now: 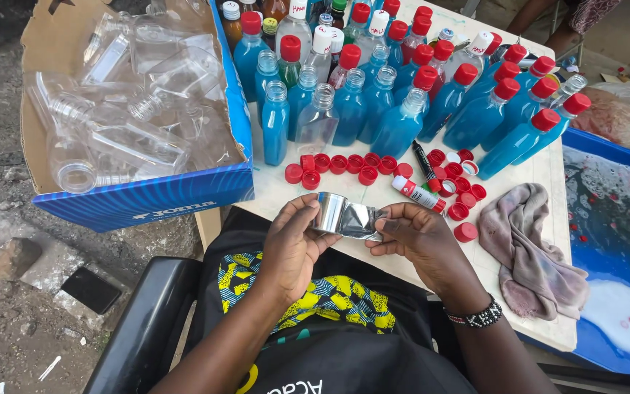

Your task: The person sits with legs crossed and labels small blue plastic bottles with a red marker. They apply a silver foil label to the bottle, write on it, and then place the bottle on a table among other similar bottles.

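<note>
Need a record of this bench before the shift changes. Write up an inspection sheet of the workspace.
Surface: pale table, stained, crowded at the back.
Job's things: shiny silver roll of foil strip, partly unrolled, held over the table edge.
Clutter: blue-filled bottles, most red-capped, some uncapped; loose red caps; marker; glue stick; grey rag.
Grippers: left hand holds the roll, right hand holds the strip's free end, fingers pinching.
Cables: nothing seen.
Surroundings: cardboard box of empty clear bottles; blue tub with foamy water; stony ground.
</note>
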